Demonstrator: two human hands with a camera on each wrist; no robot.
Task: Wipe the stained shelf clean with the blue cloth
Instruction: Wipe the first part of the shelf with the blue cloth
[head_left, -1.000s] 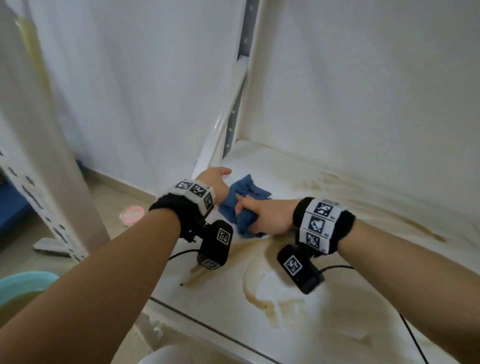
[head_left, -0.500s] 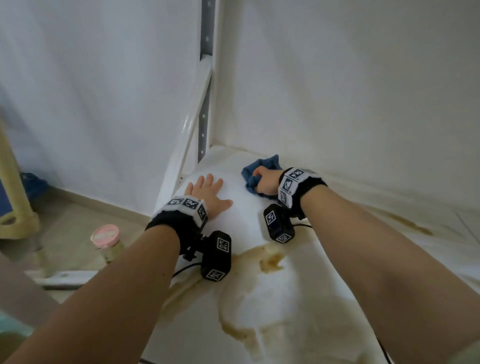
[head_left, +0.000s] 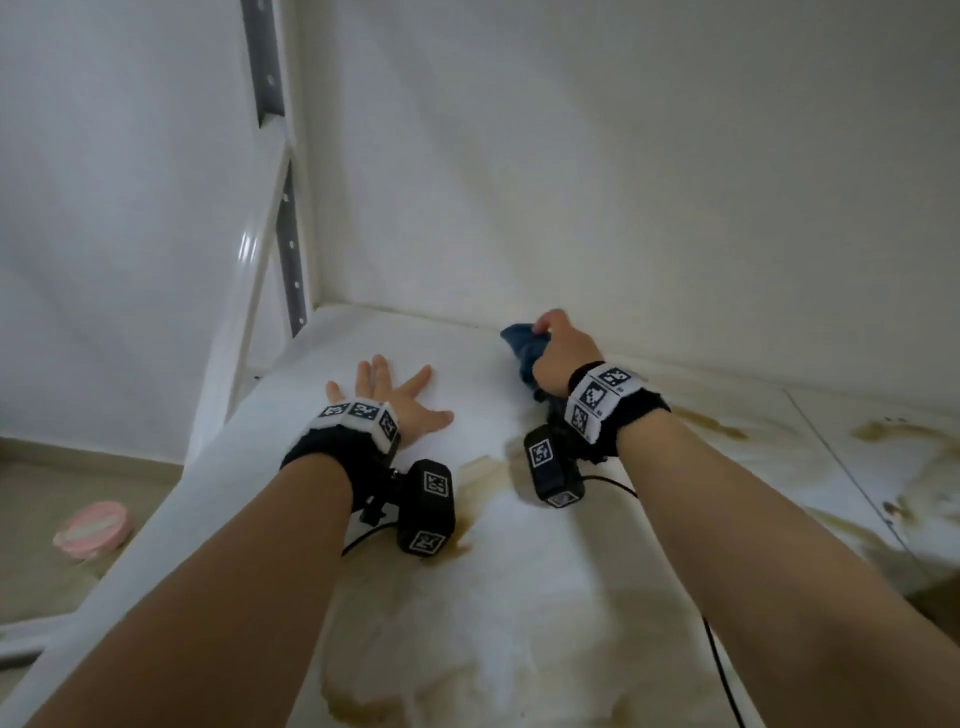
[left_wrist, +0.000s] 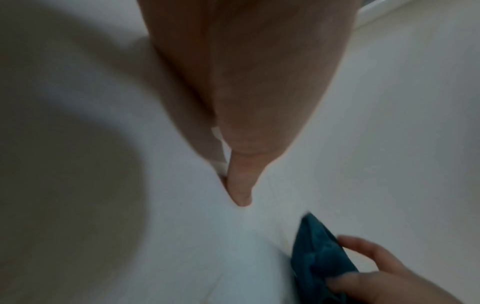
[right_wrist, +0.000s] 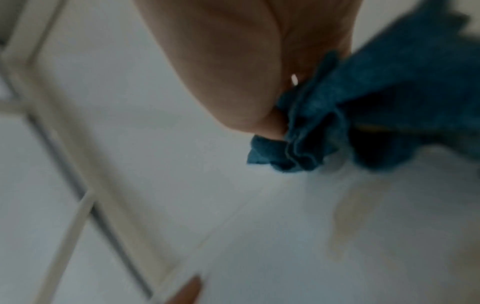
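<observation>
The white shelf (head_left: 519, 597) carries brown stains (head_left: 467, 530) near its middle, front and right side. My right hand (head_left: 558, 348) grips the bunched blue cloth (head_left: 524, 345) against the shelf close to the back wall. The right wrist view shows the cloth (right_wrist: 363, 115) crumpled under the palm, with a faint stain (right_wrist: 355, 209) below it. My left hand (head_left: 395, 400) lies flat on the shelf with fingers spread, holding nothing, left of the cloth. In the left wrist view the cloth (left_wrist: 319, 257) and my right hand's fingers (left_wrist: 369, 253) sit at the lower right.
A white upright post (head_left: 244, 322) and a grey perforated rail (head_left: 285, 228) stand at the shelf's left back corner. White walls close the back and left. A pink-lidded container (head_left: 91, 530) sits on the floor at the left. A seam (head_left: 852, 483) divides the shelf at right.
My right hand has carried the blue cloth from the shelf's front-left area back and right to the rear wall. The left hand went from half curled to flat and spread.
</observation>
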